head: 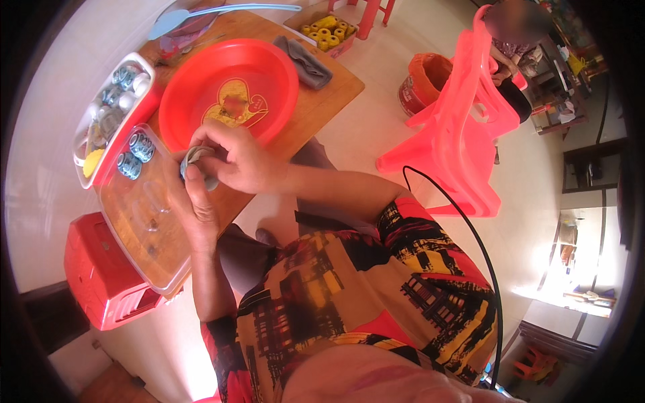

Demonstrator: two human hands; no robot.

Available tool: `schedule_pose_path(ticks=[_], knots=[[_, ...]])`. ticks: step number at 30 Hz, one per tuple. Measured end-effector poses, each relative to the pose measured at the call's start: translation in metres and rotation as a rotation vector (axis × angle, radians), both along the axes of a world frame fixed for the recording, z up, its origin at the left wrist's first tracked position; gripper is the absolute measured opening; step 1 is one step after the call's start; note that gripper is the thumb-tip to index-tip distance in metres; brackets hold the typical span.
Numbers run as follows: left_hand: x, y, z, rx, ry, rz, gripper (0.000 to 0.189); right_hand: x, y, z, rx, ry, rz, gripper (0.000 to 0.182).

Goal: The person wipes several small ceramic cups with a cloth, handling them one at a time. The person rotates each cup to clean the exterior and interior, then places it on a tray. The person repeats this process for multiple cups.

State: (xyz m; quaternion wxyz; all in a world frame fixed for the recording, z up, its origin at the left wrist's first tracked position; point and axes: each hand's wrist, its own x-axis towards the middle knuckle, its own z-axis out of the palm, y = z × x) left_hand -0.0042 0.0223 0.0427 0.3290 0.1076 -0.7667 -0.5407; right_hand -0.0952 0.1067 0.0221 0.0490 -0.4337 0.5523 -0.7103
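My left hand is closed around a small blue-patterned cup, mostly hidden by the fingers. My right hand holds a pale grey cloth bunched at the cup's mouth, with fingers pushed into it. Both hands are above the near edge of a wooden table, just in front of a red plastic basin with a gold print inside. Left of my hands, two blue-patterned cups lie at the far end of a clear plastic tray.
A white tray of several cups rests behind. A grey folded cloth and a blue fly swatter lie on the table. Around it are a red stool, a lined bucket, a red chair and a seated person.
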Motion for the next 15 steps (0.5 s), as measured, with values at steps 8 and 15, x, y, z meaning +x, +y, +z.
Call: schedule_pose_path(ticks=[8, 15], knots=[[0.001, -0.003, -0.002, 0.044, -0.126, -0.066, 0.051, -0.004, 0.013, 0.006, 0.074, 0.247, -0.108, 0.021], [0.001, 0.0, -0.003, 0.199, -0.129, -0.115, 0.057, -0.003, 0.016, 0.004, 0.111, 0.172, -0.13, 0.017]])
